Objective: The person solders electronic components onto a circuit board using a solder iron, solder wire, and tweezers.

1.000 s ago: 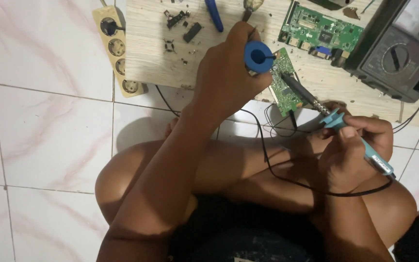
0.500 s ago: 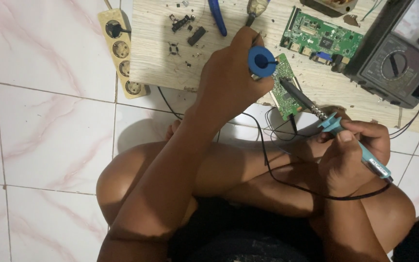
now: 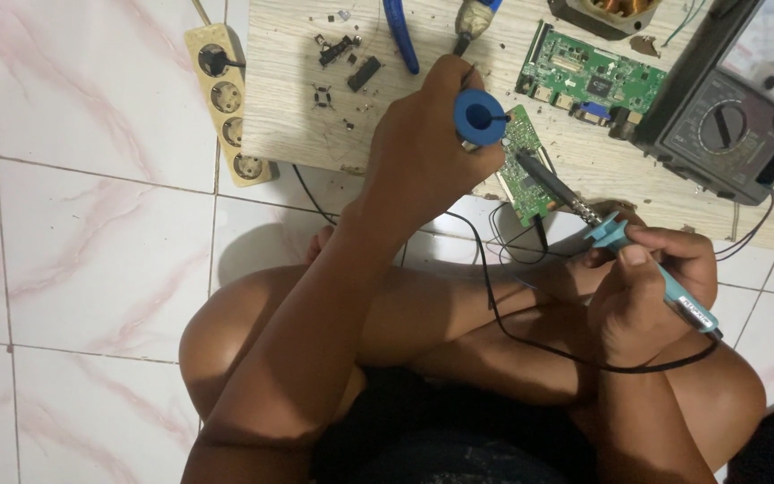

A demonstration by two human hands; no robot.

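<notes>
My left hand point(image 3: 423, 157) grips a blue spool of solder point(image 3: 479, 117) over the edge of a wooden board point(image 3: 297, 99). Just right of the spool lies a small green circuit board point(image 3: 525, 170) that overhangs the board's front edge. My right hand point(image 3: 642, 287) holds a teal-handled soldering iron point(image 3: 665, 273); its dark tip point(image 3: 539, 172) rests on the small circuit board. A black cord point(image 3: 530, 341) runs from the iron across my crossed legs.
A larger green circuit board point(image 3: 589, 79) and a black analogue multimeter point(image 3: 727, 116) lie at the right of the wooden board. Blue-handled pliers point(image 3: 400, 36), small dark parts point(image 3: 342, 54) and a cream power strip point(image 3: 226, 99) sit at the left. The floor is white tile.
The view has shifted slightly, so the board and hands sit a little lower and to the right in the frame. Both hands keep their grips and the iron tip stays on the small board.
</notes>
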